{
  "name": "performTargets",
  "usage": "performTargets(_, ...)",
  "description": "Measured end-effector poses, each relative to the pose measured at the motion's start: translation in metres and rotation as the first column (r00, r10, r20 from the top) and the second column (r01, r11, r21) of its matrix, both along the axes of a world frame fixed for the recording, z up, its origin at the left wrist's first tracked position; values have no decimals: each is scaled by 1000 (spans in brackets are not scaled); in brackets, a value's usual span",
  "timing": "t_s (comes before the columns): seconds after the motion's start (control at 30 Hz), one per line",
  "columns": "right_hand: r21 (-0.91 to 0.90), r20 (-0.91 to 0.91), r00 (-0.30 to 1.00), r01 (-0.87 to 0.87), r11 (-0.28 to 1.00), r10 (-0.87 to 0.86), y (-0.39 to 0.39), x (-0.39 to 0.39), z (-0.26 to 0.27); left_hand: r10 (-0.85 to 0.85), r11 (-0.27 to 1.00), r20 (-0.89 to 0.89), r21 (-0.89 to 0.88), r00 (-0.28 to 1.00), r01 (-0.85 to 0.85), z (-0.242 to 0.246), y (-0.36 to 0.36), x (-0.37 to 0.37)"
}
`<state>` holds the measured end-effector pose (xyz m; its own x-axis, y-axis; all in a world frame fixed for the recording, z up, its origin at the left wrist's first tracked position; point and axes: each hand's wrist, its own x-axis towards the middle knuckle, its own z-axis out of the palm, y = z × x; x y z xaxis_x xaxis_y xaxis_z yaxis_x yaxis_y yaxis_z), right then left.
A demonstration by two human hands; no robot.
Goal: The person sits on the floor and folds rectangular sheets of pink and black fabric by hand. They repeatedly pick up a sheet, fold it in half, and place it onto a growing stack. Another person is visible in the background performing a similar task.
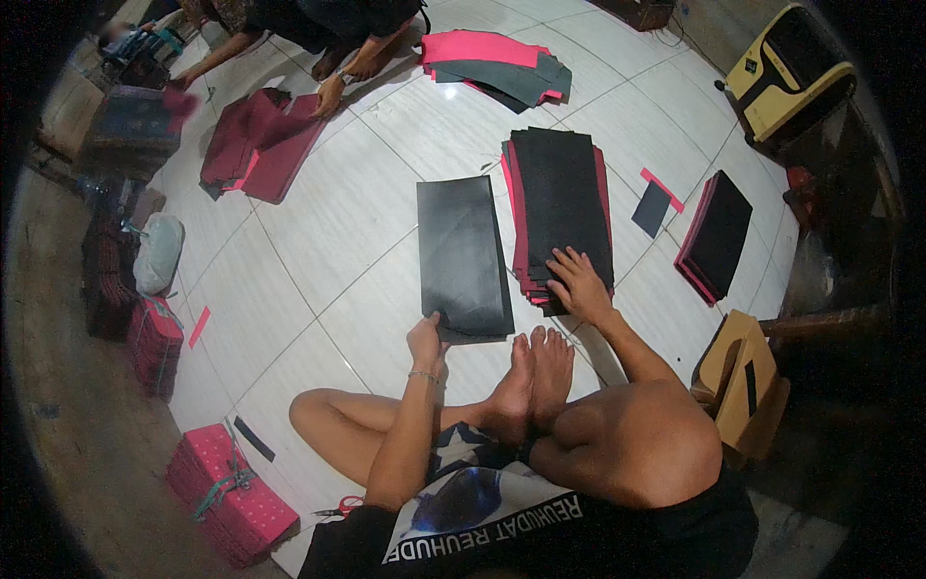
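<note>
My left hand (427,339) pinches the lower left corner of a smooth black sheet (463,253), which lies on the tiled floor in front of my feet. Another dark edge shows along its right side. To the right, my right hand (579,284) rests with its fingers spread on the lower part of a tall stack of black, maroon and pink sheets (561,195). The stack's edges are uneven. Farther right lie a small dark piece (652,208) with a pink strip (662,189) and a neater stack of black and maroon pieces (716,239).
Another person's hand (331,94) touches maroon sheets (278,159) at the upper left. Pink and grey sheets (492,61) lie at the top. Tied pink bundles (235,492), a white bag (158,253) and scissors (340,509) are on the left; a cardboard box (745,391) stands at the right.
</note>
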<state>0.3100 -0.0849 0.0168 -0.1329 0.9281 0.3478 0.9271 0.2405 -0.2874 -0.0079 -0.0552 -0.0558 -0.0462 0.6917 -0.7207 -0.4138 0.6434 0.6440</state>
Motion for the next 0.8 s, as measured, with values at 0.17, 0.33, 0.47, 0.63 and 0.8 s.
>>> performTargets(0.17,-298,-202,979,-96,950,35,15,-26,24,-34,999,149,8,988,33,54,0,5)
performTargets(0.33,-343,-482,842,-436,832,242,29,-109,18,-234,972,140,26,962,233,70,-2,6)
performTargets(0.47,-587,-265,953,-277,761,143,83,-107,-46,-278,961,57,26,959,277,77,-3,13)
performTargets(0.63,-84,-431,882,171,982,-191,182,5,49,-201,976,-22,77,979,202,35,-10,3)
performTargets(0.8,-325,-878,233,355,877,-419,168,52,113,-178,975,-14,133,984,178,20,-12,1)
